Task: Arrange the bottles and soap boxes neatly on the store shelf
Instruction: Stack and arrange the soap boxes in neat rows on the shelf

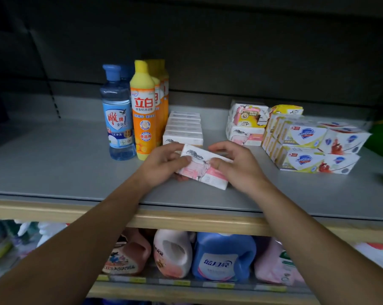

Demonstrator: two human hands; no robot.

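Observation:
A white and pink soap box (205, 167) hangs tilted just above the grey shelf (54, 164). My left hand (164, 166) grips its left end and my right hand (239, 165) grips its right end. Right behind it a row of like soap boxes (183, 128) stands on edge, running toward the back. To the left stand a clear blue bottle (118, 119) and a row of yellow-orange bottles (143, 115). On the right lie stacked pink and white soap boxes (246, 123) and a pile of white, yellow and red soap boxes (311, 144).
The shelf has a wooden front edge (186, 219). Below it a lower shelf holds jugs: a blue one (223, 256), a pink-white one (172, 252) and others. A dark back panel closes the shelf behind. A yellow wrapped pack (286, 110) lies atop the right pile.

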